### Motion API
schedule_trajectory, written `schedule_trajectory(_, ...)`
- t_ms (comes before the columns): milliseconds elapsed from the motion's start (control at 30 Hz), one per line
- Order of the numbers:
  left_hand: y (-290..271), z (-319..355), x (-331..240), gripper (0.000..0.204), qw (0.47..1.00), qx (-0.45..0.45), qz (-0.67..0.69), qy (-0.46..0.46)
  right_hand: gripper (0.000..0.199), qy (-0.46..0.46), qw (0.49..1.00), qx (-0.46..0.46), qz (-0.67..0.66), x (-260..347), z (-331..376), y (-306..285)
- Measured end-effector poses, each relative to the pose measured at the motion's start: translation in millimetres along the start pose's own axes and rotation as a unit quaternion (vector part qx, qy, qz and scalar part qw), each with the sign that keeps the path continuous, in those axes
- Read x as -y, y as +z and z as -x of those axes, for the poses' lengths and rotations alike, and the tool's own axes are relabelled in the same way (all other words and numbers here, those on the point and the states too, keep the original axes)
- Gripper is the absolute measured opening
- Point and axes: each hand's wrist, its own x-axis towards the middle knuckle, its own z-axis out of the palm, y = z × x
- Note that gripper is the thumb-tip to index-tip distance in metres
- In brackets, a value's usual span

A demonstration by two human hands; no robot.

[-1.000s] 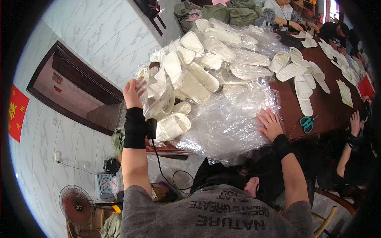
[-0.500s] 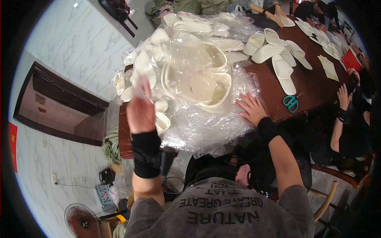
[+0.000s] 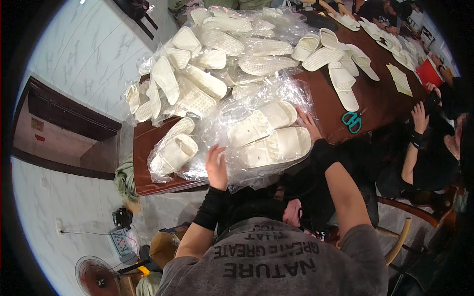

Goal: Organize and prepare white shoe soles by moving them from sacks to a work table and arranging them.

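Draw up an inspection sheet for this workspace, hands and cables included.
Surface: brown table, bare in patches.
Things at hand: white slipper pair amid clear plastic, between the hands; another bagged pair to its left.
Clutter: pile of bagged slippers beyond; unbagged slippers, teal-handled scissors and a yellowish paper on the right.
Left hand: open, beside the pair; contact unclear.
Right hand: open, fingers at the pair's right end; grip not seen.
Cables: dark cable along the left wall.
Surroundings: doorway and fan on the left; co-workers' hands along the table's right side.
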Motion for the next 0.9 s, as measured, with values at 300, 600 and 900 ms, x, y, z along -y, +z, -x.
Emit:
schedule_trajectory(300,-16,-27,18,0.042,0.955,0.044,0.138,-0.258,0.043,-0.004,0.999,0.013,0.035,-2,2,-1)
schedule_trajectory(600,-18,-32,-12,0.030,0.998,-0.028,-0.037,0.046,0.050,-0.025,0.988,0.022,0.149,-19,4,5)
schedule_trajectory(900,0,-49,5,0.042,0.881,0.408,0.204,-0.125,0.053,0.006,1.000,0.002,0.024,-17,5,9)
